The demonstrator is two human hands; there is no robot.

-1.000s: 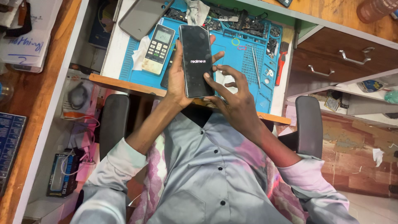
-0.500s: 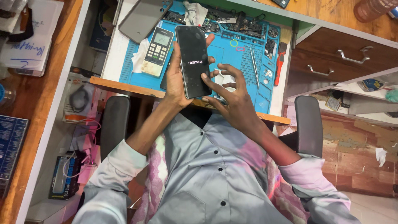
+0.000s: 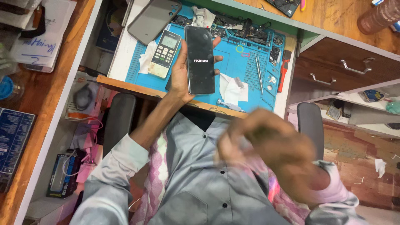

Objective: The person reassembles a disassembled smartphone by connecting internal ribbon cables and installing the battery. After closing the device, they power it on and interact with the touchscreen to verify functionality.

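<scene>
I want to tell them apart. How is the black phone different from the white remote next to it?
The phone is black with a dark glass front; the remote is white with rows of buttons and a small grey screen. The phone is held up in the left hand; the remote lies flat on the blue mat, touched by no hand. The phone looks longer and wider than the remote. Both are slim rectangles pointing roughly the same way.

Glossy glass-fronted black phone (image 3: 200, 60), matt blue rubbery mat (image 3: 233, 66), varnished wooden desk (image 3: 37, 104), smooth grey cloth shirt (image 3: 200, 183)
</scene>
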